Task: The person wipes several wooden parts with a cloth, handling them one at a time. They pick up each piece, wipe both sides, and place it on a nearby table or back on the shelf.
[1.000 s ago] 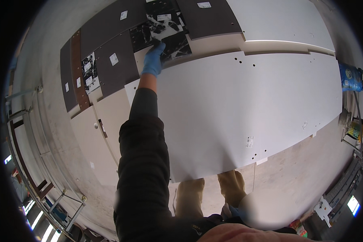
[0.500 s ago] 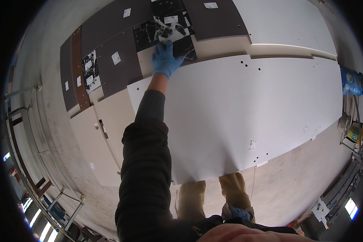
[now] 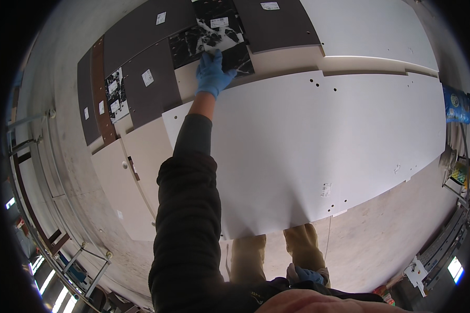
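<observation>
My left hand point(image 3: 213, 75), in a blue glove, reaches far forward with its fingers stretched out over black-and-white marbled panels point(image 3: 214, 39). Its fingertips lie on the near part of these panels, where a darker marbled piece point(image 3: 240, 60) shows beside them. The palm is over a cream panel edge, close to the large white panel point(image 3: 297, 141) that lies in front of me. My right hand point(image 3: 309, 275), also blue-gloved, hangs low by my trouser leg; its fingers are mostly hidden, so I cannot tell if it holds anything.
Dark grey panels point(image 3: 159, 60) with labels, a narrow brown strip point(image 3: 97, 88) and cream panels point(image 3: 122, 182) lie around the marbled ones. Another white panel point(image 3: 371, 31) is at the far right. Metal frames point(image 3: 52, 156) stand left; a blue bag point(image 3: 458, 104) sits right.
The view has shifted slightly, and the panels appear a little displaced with it. My left hand stays stretched over the marbled panels; my right hand stays low.
</observation>
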